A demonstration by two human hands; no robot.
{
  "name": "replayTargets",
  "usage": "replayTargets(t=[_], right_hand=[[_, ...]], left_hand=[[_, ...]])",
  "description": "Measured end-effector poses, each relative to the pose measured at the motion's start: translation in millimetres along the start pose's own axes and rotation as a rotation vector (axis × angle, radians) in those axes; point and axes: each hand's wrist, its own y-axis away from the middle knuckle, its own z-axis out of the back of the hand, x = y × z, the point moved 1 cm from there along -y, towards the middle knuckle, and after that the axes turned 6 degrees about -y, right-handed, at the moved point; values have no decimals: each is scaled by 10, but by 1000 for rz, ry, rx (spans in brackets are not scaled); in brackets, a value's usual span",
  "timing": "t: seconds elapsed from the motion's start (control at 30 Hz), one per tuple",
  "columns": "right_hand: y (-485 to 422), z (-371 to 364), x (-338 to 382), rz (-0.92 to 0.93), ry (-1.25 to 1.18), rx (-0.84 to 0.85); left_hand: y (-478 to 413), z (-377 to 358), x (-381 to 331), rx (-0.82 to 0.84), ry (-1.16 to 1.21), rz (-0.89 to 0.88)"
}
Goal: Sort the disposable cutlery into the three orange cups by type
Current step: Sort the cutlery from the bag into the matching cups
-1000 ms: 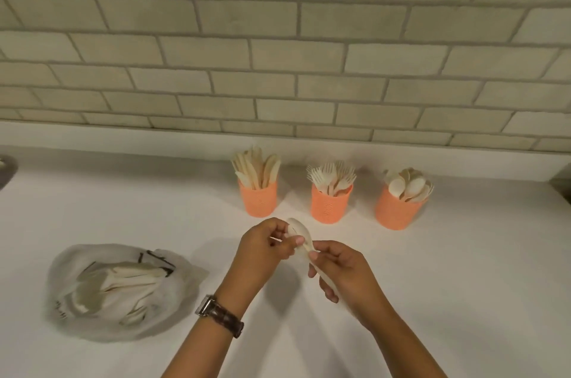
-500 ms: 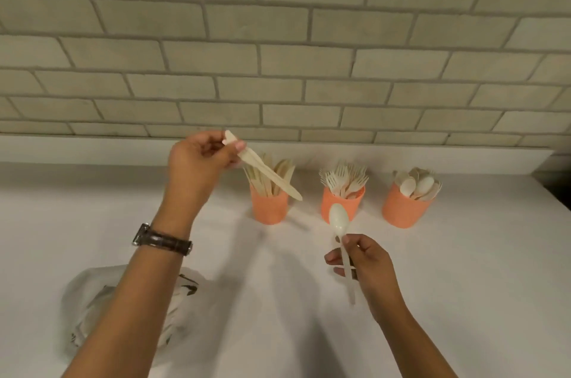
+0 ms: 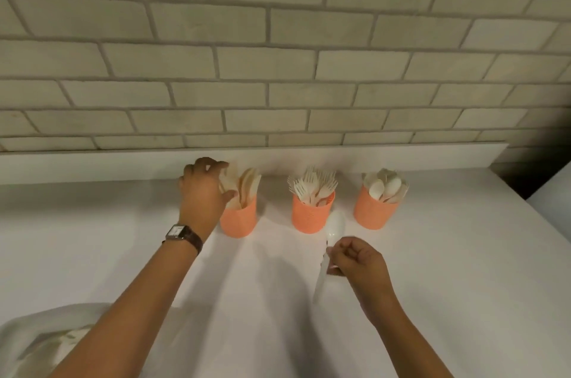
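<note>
Three orange cups stand in a row near the wall: the left cup (image 3: 238,220) holds knives (image 3: 249,184), the middle cup (image 3: 312,217) holds forks (image 3: 312,184), the right cup (image 3: 373,214) holds spoons (image 3: 385,186). My left hand (image 3: 200,192) is at the left cup's mouth, fingers and thumb curled round a knife among the others there. My right hand (image 3: 360,266) pinches the handle of a white spoon (image 3: 336,224), whose bowl points up just in front of the middle cup, between it and the right cup.
A white bag (image 3: 37,337) with more cutlery lies at the bottom left, partly behind my left forearm. The white counter (image 3: 463,285) ends at a brick wall behind the cups and drops off at the right edge.
My left hand has come down from above with the knife and lowered it into the left cup. My right hand, still holding the spoon, has shifted slightly right toward the cups.
</note>
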Motion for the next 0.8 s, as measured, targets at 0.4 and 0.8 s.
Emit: replayTargets(t=[0.4,0.8], right_hand=[[-1086,861,839,544,410,-445],[-1222,867,532,551,737,-219]], left_hand=[[987,92,-738,96,532,-45],[1720,669,-91,-88,401,231]])
